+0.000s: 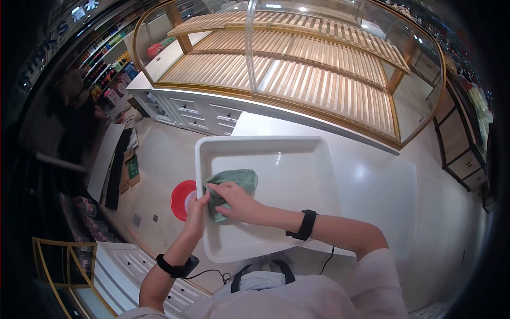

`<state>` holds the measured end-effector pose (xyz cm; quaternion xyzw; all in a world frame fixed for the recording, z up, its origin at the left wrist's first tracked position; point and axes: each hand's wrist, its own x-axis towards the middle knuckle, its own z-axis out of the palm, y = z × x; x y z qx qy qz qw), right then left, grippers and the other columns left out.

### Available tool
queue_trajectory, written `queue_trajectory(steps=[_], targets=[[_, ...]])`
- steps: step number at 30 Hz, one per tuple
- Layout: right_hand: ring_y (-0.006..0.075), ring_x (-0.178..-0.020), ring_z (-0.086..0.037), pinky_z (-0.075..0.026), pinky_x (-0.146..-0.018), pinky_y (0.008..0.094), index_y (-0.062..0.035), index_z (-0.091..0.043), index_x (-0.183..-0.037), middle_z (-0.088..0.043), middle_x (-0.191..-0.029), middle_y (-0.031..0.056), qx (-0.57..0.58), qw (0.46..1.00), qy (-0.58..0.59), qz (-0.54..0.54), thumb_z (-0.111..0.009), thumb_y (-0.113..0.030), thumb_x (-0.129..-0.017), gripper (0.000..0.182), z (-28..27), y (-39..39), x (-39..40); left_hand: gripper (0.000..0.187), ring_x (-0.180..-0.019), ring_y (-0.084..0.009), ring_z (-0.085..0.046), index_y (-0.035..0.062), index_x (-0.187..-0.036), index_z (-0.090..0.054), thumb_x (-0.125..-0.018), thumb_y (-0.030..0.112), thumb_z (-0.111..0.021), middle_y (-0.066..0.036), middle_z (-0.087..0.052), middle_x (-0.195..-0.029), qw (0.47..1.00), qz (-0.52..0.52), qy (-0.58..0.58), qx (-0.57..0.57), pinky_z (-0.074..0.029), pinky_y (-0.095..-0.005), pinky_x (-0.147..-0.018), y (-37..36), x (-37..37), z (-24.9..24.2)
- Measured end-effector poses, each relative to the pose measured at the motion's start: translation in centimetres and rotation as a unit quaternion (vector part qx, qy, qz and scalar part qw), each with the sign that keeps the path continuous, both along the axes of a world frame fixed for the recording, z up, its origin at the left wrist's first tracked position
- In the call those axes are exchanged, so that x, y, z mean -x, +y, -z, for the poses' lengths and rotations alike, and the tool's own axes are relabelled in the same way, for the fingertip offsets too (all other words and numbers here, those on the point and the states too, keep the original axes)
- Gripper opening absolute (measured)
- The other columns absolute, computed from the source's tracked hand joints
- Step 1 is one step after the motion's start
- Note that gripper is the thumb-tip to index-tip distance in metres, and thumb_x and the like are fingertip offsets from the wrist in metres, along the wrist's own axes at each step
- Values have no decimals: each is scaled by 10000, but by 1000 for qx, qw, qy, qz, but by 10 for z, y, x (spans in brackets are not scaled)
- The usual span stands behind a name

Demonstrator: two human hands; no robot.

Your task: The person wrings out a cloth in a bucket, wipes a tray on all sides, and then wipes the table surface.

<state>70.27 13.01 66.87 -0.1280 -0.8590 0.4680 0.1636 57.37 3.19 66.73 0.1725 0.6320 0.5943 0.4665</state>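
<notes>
A large white plastic tub lies in front of me, its inside facing up. My left hand grips the tub's left rim, thumb along the edge; its other fingers are mostly hidden behind the wall. Inside the tub, my right hand presses a crumpled green cloth against the left wall. Its fingers bend over the cloth near the rim, close to my left hand. Part of the cloth spreads out past the fingers on the tub's floor.
Under the tub is a white table. A red basin stands on the floor at the left. Beyond is a display case with slatted wooden shelves. Flattened cardboard lies on the floor, and a dark-clothed person is at far left.
</notes>
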Motion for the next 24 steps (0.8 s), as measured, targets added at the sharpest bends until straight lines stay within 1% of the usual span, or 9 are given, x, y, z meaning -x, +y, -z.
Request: queue_trajectory(steps=[1, 4, 7, 10, 13, 18, 21, 22, 24], targets=[[328, -1212, -366, -305, -979, 464, -54, -359, -1319, -484, -1220, 160, -80, 997, -8, 15, -630, -183, -769, 627, 2, -7, 3, 338, -880, -132, -542, 38, -1103, -518, -894, 304, -519, -38, -553, -976, 1000, -1, 5, 2, -436, -282, -743, -1, 0, -2], [342, -1274, -294, -252, -996, 529, -39, -270, -1359, -395, -1318, 155, -200, 978, -60, -14, -639, -227, -771, 720, 13, -7, 11, 349, -924, -131, -527, 53, -1120, -511, -902, 325, -504, -30, -549, -994, 1000, -6, 14, 3, -428, -289, -779, -4, -1, -15], [348, -1295, -270, -245, -995, 553, -25, -261, -1363, -363, -1352, 147, -321, 946, -43, -6, -619, -274, -793, 718, 23, -9, 10, 362, -928, -134, -528, 63, -1131, -505, -907, 346, -490, -32, -549, -1000, 1000, -10, -4, 0, -433, -296, -785, -7, -4, -21], [323, -1292, -289, -275, -983, 550, -80, -276, -1373, -364, -1368, 126, -397, 913, -91, -1, -550, -349, -834, 662, 26, -11, 7, 373, -923, -145, -542, 65, -1139, -502, -910, 358, -479, -41, -555, -1011, 999, -18, -46, 0, -445, -301, -782, -7, -8, -24], [331, -1294, -288, -278, -982, 560, -81, -265, -1380, -352, -1375, 128, -423, 895, -140, -8, -516, -333, -858, 631, 23, -4, -1, 380, -919, -163, -559, 61, -1143, -501, -909, 359, -476, -57, -563, -1023, 996, -22, -84, 1, -459, -306, -777, -9, -8, -20], [352, -1294, -283, -297, -980, 560, -80, -234, -1390, -333, -1383, 141, -393, 902, -179, 25, -485, -301, -883, 608, 24, 32, -33, 399, -889, -181, -578, 35, -1146, -494, -910, 356, -471, -82, -577, -999, 988, -30, -152, -6, -468, -313, -772, -14, 0, -2], [346, -1297, -282, -302, -976, 560, -97, -202, -1404, -313, -1400, 135, -370, 902, -219, 31, -480, -296, -888, 619, 26, 57, -56, 397, -868, -175, -582, 25, -1144, -490, -912, 345, -470, -81, -581, -973, 991, -34, -126, 12, -471, -308, -765, -18, 0, -7], [341, -1299, -282, -303, -973, 559, -105, -190, -1410, -304, -1409, 131, -361, 902, -235, 33, -479, -297, -890, 625, 27, 65, -64, 390, -867, -172, -581, 23, -1139, -492, -912, 339, -473, -80, -580, -971, 992, -35, -121, 3, -471, -306, -763, -19, 0, -7], [345, -1287, -299, -328, -977, 528, -117, -184, -1411, -313, -1401, 129, -342, 905, -251, 40, -499, -266, -877, 637, 30, 81, -80, 376, -866, -166, -580, 20, -1128, -495, -911, 326, -480, -78, -578, -968, 993, -38, -112, -15, -470, -301, -759, -20, 1, -6]])
